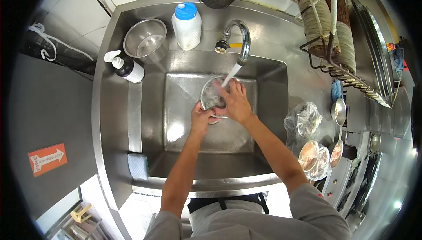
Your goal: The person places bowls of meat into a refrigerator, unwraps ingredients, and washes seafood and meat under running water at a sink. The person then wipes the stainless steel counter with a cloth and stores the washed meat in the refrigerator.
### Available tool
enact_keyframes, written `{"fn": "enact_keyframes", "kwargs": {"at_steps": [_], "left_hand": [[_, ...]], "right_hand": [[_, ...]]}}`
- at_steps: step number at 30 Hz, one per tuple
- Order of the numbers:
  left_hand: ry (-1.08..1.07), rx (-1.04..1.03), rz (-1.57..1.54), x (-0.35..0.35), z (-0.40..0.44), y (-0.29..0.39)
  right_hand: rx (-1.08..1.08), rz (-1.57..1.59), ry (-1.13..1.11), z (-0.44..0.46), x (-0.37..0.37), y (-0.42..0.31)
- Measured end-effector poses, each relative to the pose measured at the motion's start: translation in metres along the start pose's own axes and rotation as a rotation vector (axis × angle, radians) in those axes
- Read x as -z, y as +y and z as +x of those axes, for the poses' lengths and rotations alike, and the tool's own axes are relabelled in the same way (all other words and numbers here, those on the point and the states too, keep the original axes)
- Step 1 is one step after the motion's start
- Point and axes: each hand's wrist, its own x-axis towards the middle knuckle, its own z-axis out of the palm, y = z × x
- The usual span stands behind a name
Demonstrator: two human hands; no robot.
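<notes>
Over the sink basin, a round metal bowl is held under the running tap. My left hand grips the bowl's lower left rim, fingers closed on it. My right hand reaches over the bowl's right side with its fingers spread, touching the inside, partly in the water stream. The water strikes near my right fingertips. What lies inside the bowl is blurred by the water.
Behind the basin stand a metal pot and a white bottle with a blue cap. A pump bottle and a blue sponge are left. Plastic-wrapped items lie right, below a wire rack.
</notes>
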Motion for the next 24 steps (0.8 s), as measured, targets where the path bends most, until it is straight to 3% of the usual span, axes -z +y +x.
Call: {"fn": "enact_keyframes", "kwargs": {"at_steps": [5,10,24], "left_hand": [[0.023,0.015,-0.013,-0.006,-0.012,0.018],[0.013,0.034,0.061,-0.004,-0.010,0.019],[0.012,0.034,0.090,0.002,0.008,-0.002]], "right_hand": [[0.077,0.064,-0.058,0.002,0.008,-0.006],[-0.009,-0.015,-0.167,0.009,-0.005,-0.006],[-0.149,-0.151,-0.158,0.012,-0.025,-0.003]]}}
